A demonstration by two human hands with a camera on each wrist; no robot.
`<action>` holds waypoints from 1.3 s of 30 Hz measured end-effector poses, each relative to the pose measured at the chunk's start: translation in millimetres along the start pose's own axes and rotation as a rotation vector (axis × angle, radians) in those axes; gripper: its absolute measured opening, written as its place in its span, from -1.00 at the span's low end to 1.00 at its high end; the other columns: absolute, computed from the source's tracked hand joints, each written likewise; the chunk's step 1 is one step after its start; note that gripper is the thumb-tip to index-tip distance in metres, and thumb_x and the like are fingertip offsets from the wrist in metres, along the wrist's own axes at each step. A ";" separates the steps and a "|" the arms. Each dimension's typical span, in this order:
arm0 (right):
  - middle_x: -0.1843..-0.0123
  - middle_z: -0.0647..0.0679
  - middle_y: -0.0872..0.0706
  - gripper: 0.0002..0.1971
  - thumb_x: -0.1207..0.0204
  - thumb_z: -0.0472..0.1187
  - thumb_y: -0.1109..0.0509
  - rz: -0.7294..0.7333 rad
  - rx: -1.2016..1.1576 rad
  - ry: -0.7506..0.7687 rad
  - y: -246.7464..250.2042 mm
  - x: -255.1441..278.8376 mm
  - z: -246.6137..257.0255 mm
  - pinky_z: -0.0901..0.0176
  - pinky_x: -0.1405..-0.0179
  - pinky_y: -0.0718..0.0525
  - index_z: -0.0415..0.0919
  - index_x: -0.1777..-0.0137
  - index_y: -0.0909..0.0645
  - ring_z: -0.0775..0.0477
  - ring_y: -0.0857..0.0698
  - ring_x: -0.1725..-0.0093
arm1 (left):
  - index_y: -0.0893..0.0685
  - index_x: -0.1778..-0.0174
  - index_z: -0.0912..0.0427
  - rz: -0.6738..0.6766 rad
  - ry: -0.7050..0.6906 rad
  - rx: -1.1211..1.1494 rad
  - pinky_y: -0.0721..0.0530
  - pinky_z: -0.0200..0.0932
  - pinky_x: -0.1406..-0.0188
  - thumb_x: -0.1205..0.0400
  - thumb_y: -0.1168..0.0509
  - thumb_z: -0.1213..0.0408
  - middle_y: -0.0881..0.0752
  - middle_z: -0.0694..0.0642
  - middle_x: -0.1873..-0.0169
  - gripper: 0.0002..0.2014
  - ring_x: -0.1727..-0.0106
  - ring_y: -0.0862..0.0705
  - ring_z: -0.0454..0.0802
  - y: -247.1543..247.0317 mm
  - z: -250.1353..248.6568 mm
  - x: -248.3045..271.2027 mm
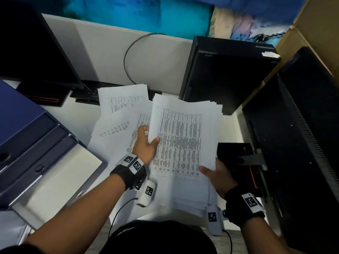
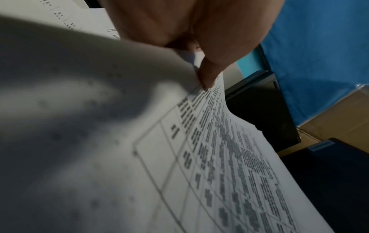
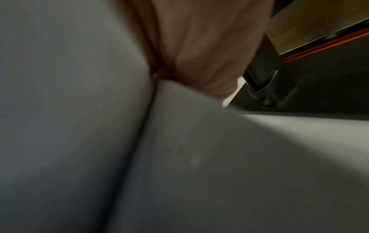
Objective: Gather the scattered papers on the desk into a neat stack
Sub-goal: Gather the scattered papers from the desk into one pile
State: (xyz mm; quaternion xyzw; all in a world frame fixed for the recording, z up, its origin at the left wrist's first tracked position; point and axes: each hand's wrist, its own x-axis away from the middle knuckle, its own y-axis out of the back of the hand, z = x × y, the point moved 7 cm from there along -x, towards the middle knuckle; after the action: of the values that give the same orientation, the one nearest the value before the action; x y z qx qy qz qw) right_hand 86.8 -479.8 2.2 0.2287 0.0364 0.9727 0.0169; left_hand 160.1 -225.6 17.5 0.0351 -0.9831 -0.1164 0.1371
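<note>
A sheaf of printed papers [image 1: 185, 138] with a dense table on top is lifted above the white desk [image 1: 60, 182], its far edges fanned unevenly. My left hand [image 1: 146, 142] pinches its left edge, thumb on top; the left wrist view shows the thumb [image 2: 209, 75] pressed on the top sheet [image 2: 229, 157]. My right hand [image 1: 216, 173] grips the sheaf's near right corner, thumb on top and fingers hidden beneath. Loose sheets [image 1: 124, 105] lie spread on the desk behind and left of the sheaf, and more sheets [image 1: 185, 197] lie under it. The right wrist view shows only blurred paper [image 3: 79, 126] and palm.
Blue binders [image 1: 31, 136] lie at the left. A black monitor [image 1: 33, 44] and keyboard [image 1: 88, 92] stand at the back left, a black computer tower [image 1: 223, 74] at the back right. Another monitor's back [image 1: 297, 143] and stand base [image 1: 236, 154] crowd the right. A cardboard box [image 1: 315, 28] rises beyond.
</note>
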 end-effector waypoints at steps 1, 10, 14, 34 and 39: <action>0.06 0.23 -0.86 -0.64 -0.58 -0.49 -0.34 -0.012 -0.004 -0.016 1.7 0.5 -2.9 0.08 -0.16 -0.69 0.04 -0.08 -0.66 0.19 -0.80 -0.02 | -0.27 -0.34 0.01 0.015 0.019 -0.008 -0.61 -0.28 0.45 -0.70 -0.29 0.24 -0.72 -0.01 0.13 -0.62 0.27 -0.70 -0.09 -1.0 4.4 -0.9; 0.11 0.14 -0.87 -0.67 -0.56 -0.53 -0.33 -0.115 -0.009 -0.073 28.6 10.0 -25.7 0.26 0.17 -0.75 -0.06 -0.09 -0.67 0.12 -0.83 0.07 | -0.65 -0.24 0.12 0.015 0.264 -0.593 -0.58 -0.17 -0.10 -0.57 -0.36 0.26 -0.72 0.13 -0.16 -0.69 -0.18 -0.69 0.18 44.7 84.9 -36.6; -0.01 -0.01 -0.85 -0.71 -0.57 -0.48 -0.36 -0.177 -0.009 -0.127 38.5 10.8 -38.0 -0.02 -0.04 -0.75 -0.09 -0.12 -0.68 -0.09 -0.80 -0.04 | -0.51 -0.34 0.17 -0.163 0.414 -0.831 -0.55 0.07 -0.27 -0.45 -0.45 0.07 -0.55 0.28 -0.26 -0.44 -0.30 -0.55 0.31 79.0 107.0 -48.7; -0.09 -0.10 -0.79 -0.68 -0.56 -0.51 -0.35 -0.197 -0.034 -0.064 33.8 -4.3 -28.6 -0.06 -0.11 -0.69 -0.06 -0.09 -0.67 -0.18 -0.75 -0.11 | -0.52 -0.32 0.21 -0.078 0.323 -0.604 -0.57 -0.04 -0.06 -0.63 -0.20 0.33 -0.70 0.34 -0.16 -0.67 -0.15 -0.67 0.33 75.2 92.7 -49.3; -0.15 -0.16 -0.79 -0.66 -0.56 -0.51 -0.36 -0.198 -0.009 -0.044 32.3 -9.6 -24.8 -0.17 -0.24 -0.67 -0.28 -0.31 -0.63 -0.21 -0.75 -0.15 | -0.55 -0.40 0.13 -0.114 0.200 -0.574 -0.53 -0.13 -0.03 -0.67 -0.20 0.38 -0.74 0.31 -0.14 -0.64 -0.13 -0.69 0.30 82.7 55.9 -49.0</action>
State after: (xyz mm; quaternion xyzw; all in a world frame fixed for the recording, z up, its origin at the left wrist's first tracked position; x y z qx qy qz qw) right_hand 83.8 -514.0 -21.7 0.2451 0.0541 0.9612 0.1149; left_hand 188.6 -128.1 -27.9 0.0614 -0.8881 -0.3929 0.2305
